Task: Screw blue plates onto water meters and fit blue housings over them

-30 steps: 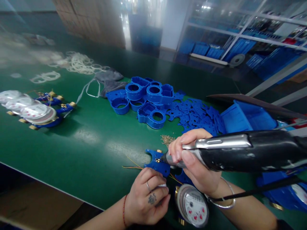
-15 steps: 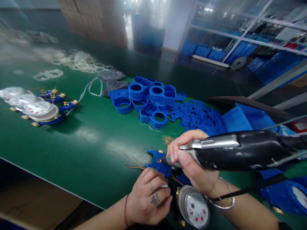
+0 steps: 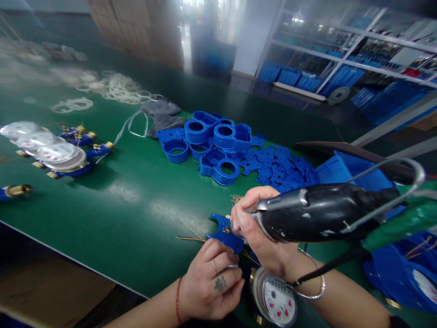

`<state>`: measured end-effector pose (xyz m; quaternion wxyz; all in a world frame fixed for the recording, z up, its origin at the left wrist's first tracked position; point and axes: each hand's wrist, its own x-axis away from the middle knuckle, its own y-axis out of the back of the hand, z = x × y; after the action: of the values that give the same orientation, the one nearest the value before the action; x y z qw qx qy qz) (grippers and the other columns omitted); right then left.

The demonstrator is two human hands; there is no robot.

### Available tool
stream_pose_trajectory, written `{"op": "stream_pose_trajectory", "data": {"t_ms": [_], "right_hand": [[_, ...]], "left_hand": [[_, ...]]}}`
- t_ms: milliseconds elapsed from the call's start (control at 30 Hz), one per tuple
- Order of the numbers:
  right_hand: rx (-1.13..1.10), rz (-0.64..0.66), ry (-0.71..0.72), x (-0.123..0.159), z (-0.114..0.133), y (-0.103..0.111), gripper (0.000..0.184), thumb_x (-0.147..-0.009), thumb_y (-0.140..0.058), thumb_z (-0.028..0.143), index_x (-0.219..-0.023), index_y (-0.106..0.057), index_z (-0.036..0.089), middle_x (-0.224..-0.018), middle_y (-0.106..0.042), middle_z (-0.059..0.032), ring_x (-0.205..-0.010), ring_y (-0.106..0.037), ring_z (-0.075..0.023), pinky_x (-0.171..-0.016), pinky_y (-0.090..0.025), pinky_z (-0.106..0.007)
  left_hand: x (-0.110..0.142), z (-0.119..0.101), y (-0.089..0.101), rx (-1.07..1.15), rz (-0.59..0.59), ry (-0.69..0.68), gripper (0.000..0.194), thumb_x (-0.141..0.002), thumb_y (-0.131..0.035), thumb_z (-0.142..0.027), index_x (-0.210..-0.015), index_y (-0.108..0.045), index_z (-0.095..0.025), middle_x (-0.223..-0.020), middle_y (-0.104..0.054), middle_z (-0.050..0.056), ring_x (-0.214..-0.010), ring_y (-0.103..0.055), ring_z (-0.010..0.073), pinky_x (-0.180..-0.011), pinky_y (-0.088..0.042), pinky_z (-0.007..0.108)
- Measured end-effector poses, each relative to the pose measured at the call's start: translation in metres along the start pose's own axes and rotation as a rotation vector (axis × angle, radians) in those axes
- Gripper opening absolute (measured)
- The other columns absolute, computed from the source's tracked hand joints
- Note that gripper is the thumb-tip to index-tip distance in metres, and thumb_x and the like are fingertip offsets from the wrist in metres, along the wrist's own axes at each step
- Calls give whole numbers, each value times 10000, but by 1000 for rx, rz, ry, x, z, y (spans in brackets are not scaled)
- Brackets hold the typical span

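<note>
My right hand (image 3: 257, 234) is wrapped round a black electric screwdriver (image 3: 317, 214) with a metal lever. Its tip points at a small brass fitting on a blue notched plate (image 3: 221, 225). Against the plate's near edge, my left hand (image 3: 213, 280) is closed on a small white part (image 3: 232, 265), mostly hidden by the fingers. Thin coloured wires (image 3: 191, 238) run out from under the plate. Between my wrists lies a round water meter (image 3: 277, 298) with a white dial and brass ends. Small brass screws (image 3: 235, 199) are heaped just beyond the plate.
Blue housings (image 3: 220, 166) are stacked mid-table, beside a pile of flat blue plates (image 3: 280, 166). A blue bin (image 3: 336, 168) stands to the right. Several water meters (image 3: 58, 152) sit at left, with pale rings (image 3: 119, 89) behind. Another blue unit (image 3: 392, 278) is at lower right.
The screwdriver's rear has swung, bringing its hanging hook and a green-wrapped cord into view. My right hand has shifted slightly left. My left hand and the plate stay nearly still.
</note>
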<state>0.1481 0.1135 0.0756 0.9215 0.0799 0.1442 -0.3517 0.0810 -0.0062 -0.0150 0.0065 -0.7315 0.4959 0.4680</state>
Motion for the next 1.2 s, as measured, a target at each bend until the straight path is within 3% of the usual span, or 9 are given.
{"op": "stream_pose_trajectory", "data": {"t_ms": [100,267,400,600,767,1000,1100,1200], "right_hand": [[-16,-9,-5,0,-2,1,171,-867,-573,231,-962,-448,300,-622,-472,64,-509,-462,-136,-499,-443,-296],[-20,-7,9,0,-3,2,112,-880,-553,244,-869,-445,271,-601,-458,56,-515,-467,-132,-500,-429,-290],[-7,-10,-12,-1,-3,2,190,-860,-567,245,-1009,-456,285,-613,-482,64,-504,-482,-128,-482,-430,-278],[0,0,-15,-4,-2,2,123,-849,-558,246,-835,-436,257,-579,-458,66,-483,-465,-120,-470,-422,-271],[-11,-2,-47,-2,1,2,207,-835,-565,240,-1003,-448,272,-608,-488,71,-487,-476,-118,-465,-426,-262],[51,-43,-87,-5,1,0,111,-806,-537,242,-797,-426,238,-565,-468,65,-486,-481,-124,-492,-447,-282],[21,5,-74,-5,2,1,108,-786,-537,226,-846,-448,233,-552,-477,72,-463,-483,-119,-499,-463,-285],[-14,91,-53,-2,3,5,257,-751,-574,204,-991,-486,237,-569,-498,77,-474,-509,-125,-525,-491,-299]], "left_hand": [[0,0,-1,2,8,6,138,-754,-553,-59,-852,-604,-143,-779,-653,76,-796,-582,203,-742,-530,384],[1,0,-1,12,13,-7,129,-753,-566,-57,-850,-605,-133,-769,-652,75,-794,-573,201,-728,-519,368],[0,0,1,24,24,-1,134,-747,-574,-47,-853,-610,-121,-770,-651,80,-792,-567,204,-719,-512,367],[-2,0,2,10,28,-7,132,-753,-566,-44,-854,-608,-119,-775,-649,76,-791,-559,197,-724,-515,360],[0,0,1,14,27,-10,142,-749,-572,-46,-865,-608,-119,-761,-642,74,-781,-557,198,-701,-513,354],[-1,0,1,22,14,-14,148,-760,-561,-45,-875,-605,-127,-755,-642,67,-775,-561,187,-700,-514,346],[-1,-2,1,0,15,-1,147,-766,-554,-52,-873,-608,-138,-767,-644,68,-782,-568,193,-707,-514,361],[-2,-3,1,-18,5,-1,144,-765,-549,-53,-861,-604,-147,-785,-646,68,-792,-576,199,-737,-511,378]]}}
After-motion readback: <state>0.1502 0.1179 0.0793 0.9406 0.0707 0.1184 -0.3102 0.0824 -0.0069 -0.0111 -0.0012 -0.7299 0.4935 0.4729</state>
